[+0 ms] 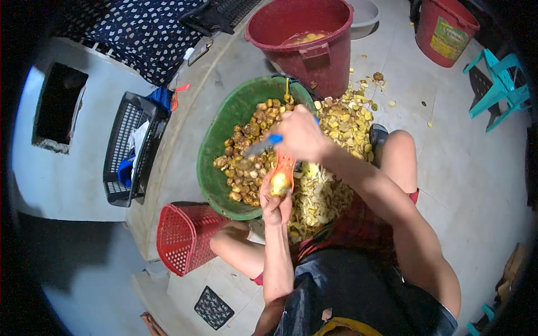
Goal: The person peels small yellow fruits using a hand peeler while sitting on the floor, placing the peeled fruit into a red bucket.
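At the left stands one black lattice-sided plastic crate [114, 159], its white and blue contents only partly visible. Nearer is one red perforated plastic basket [188, 238], its right edge behind a leg. Next comes one round green plastic tub [210, 168] of small brown tubers [246, 131], overlapping too much to count.

At the tub's right side, the left hand [273, 204] points away from the body, palm up, fingers curled around one pale yellow, rounded tuber [279, 184]. An orange slotted strip [286, 162] lies against it; which hand grips this is unclear. Farther off, the right hand [301, 134], its forearm slanting in from the near right, closes on one blue-handled knife [274, 139], the blade pointing left and blurred.

Uncounted pale peelings [314, 196] spread to the right, partly behind the right forearm. Beyond stands one large red plastic tub [263, 39]; far right, one red plastic bucket [431, 33], cut off at the top, and one teal plastic stool [493, 87].
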